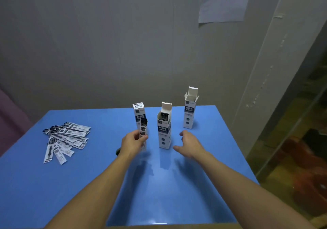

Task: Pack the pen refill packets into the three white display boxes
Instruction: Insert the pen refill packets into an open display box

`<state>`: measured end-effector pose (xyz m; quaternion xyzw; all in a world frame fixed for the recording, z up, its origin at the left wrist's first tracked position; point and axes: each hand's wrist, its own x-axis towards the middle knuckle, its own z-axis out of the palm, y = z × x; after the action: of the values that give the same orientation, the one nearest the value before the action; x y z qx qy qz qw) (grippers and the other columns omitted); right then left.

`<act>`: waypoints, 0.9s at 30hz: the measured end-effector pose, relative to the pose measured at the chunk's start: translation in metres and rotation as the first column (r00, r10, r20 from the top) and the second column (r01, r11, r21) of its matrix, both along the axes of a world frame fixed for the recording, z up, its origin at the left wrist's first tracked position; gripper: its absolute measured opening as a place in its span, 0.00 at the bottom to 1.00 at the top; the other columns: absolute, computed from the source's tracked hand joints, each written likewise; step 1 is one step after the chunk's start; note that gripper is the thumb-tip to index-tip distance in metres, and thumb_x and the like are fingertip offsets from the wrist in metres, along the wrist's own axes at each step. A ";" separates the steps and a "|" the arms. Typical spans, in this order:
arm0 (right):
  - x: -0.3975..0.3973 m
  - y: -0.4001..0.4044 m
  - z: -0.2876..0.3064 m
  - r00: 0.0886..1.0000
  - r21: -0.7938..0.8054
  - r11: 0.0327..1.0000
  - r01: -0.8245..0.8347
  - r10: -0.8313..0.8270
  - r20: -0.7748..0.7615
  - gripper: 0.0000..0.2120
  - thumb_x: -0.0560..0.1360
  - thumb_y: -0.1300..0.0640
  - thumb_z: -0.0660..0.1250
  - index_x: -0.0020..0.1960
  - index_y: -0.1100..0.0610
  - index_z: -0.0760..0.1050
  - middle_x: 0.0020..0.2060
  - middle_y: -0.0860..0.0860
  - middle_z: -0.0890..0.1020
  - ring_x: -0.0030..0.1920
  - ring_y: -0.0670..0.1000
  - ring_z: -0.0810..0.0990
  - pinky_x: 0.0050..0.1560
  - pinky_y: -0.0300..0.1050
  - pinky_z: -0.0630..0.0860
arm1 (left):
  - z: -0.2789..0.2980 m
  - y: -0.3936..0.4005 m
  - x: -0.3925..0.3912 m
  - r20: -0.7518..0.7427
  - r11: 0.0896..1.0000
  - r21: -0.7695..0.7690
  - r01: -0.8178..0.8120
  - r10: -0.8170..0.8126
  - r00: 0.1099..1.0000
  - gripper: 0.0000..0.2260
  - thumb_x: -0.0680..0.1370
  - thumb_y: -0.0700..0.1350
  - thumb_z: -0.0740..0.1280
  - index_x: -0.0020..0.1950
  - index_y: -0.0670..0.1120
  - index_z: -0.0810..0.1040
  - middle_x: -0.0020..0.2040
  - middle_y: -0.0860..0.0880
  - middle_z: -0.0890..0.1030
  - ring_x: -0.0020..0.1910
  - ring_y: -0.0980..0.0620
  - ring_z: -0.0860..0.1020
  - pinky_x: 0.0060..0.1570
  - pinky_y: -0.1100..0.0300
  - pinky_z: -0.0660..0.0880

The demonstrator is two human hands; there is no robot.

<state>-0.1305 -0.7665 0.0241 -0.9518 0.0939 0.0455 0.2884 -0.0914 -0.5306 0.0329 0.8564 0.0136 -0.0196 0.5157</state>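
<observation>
head cam: left hand pinches a few refill packets upright by the closed left box, right hand hangs spread beside the open middle box. third box stands open further back, loose packet pile lies left on the blue table.

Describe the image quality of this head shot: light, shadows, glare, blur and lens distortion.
Head view: dim, cool light; soft shadows of both arms and the middle box fall toward the camera on the glossy blue table, with a small glare streak at its near edge. The left hand and its packets are slightly motion-blurred. Wide-angle bending leans the wall corner at right; that side is dark and smeared.
</observation>
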 end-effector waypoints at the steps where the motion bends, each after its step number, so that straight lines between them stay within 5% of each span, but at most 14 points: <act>1: 0.009 -0.001 -0.001 1.000 0.047 0.999 0.001 -0.002 0.018 0.37 0.72 0.45 0.75 0.73 0.58 0.63 0.68 0.54 0.72 0.68 0.54 0.72 0.66 0.51 0.72 | 0.001 -0.003 0.003 -0.006 1.000 0.004 0.006 -0.006 1.000 0.05 0.79 0.45 0.71 0.49 0.43 0.82 0.40 0.47 0.83 0.39 0.49 0.80 0.47 0.53 0.77; 8: 0.049 0.012 -0.009 0.996 0.287 0.958 -0.011 -0.014 0.086 0.51 0.64 0.45 0.82 0.77 0.57 0.57 0.72 0.53 0.68 0.72 0.54 0.69 0.69 0.51 0.70 | -0.013 0.008 0.005 -0.116 1.000 0.013 0.023 -0.021 0.993 0.10 0.81 0.40 0.66 0.58 0.52 0.81 0.52 0.53 0.85 0.53 0.50 0.82 0.58 0.49 0.77; 10: 0.058 0.017 -0.011 0.995 0.350 0.937 0.015 -0.049 0.089 0.48 0.64 0.47 0.82 0.75 0.56 0.61 0.69 0.52 0.72 0.69 0.54 0.72 0.67 0.50 0.71 | -0.009 0.015 0.004 -0.103 0.998 -0.065 0.018 -0.024 0.994 0.11 0.81 0.33 0.63 0.57 0.45 0.80 0.51 0.47 0.85 0.49 0.48 0.83 0.57 0.48 0.79; 13: 0.065 0.020 -0.014 0.982 0.359 0.932 -0.056 -0.014 0.190 0.28 0.65 0.53 0.81 0.62 0.54 0.75 0.55 0.49 0.80 0.55 0.51 0.78 0.55 0.48 0.76 | 0.008 0.025 0.003 -0.052 0.991 -0.132 -0.004 -0.003 0.999 0.09 0.81 0.30 0.62 0.54 0.40 0.78 0.49 0.42 0.84 0.44 0.47 0.82 0.43 0.60 0.78; 15: 0.065 0.019 -0.016 0.942 0.335 0.929 -0.158 0.040 0.333 0.20 0.66 0.58 0.81 0.55 0.54 0.79 0.48 0.49 0.82 0.48 0.50 0.78 0.48 0.48 0.77 | 0.020 0.032 0.006 -0.013 0.986 -0.164 0.000 -0.003 1.000 0.08 0.81 0.31 0.63 0.53 0.40 0.79 0.49 0.42 0.85 0.44 0.46 0.84 0.47 0.56 0.79; 18: 0.065 0.016 -0.014 0.917 0.341 0.921 -0.187 0.040 0.397 0.22 0.66 0.58 0.81 0.58 0.51 0.80 0.49 0.50 0.79 0.47 0.48 0.78 0.50 0.45 0.77 | 0.037 0.039 0.011 0.055 0.973 -0.230 0.013 -0.001 0.998 0.08 0.80 0.29 0.63 0.51 0.40 0.79 0.48 0.43 0.86 0.48 0.44 0.85 0.55 0.48 0.80; 25: 0.068 0.015 -0.008 0.908 0.339 0.926 -0.167 0.010 0.419 0.24 0.66 0.57 0.81 0.59 0.48 0.79 0.51 0.49 0.79 0.49 0.47 0.78 0.46 0.33 0.73 | 0.083 0.023 0.005 0.242 0.920 -0.383 0.084 0.013 0.970 0.08 0.79 0.28 0.64 0.48 0.38 0.80 0.45 0.39 0.84 0.43 0.38 0.85 0.51 0.48 0.83; 27: 0.067 0.015 -0.005 0.906 0.347 0.923 -0.167 0.005 0.422 0.23 0.66 0.55 0.82 0.57 0.44 0.78 0.50 0.48 0.80 0.48 0.49 0.80 0.47 0.37 0.76 | 0.097 0.017 0.003 0.292 0.887 -0.438 0.146 -0.013 0.956 0.06 0.78 0.29 0.66 0.50 0.37 0.80 0.45 0.40 0.83 0.43 0.37 0.85 0.51 0.45 0.82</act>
<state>-0.0634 -0.7511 0.0186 -0.8699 -0.0224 -0.1271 0.4760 -0.0883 -0.5138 0.1298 0.7056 -0.1000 0.0783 0.6971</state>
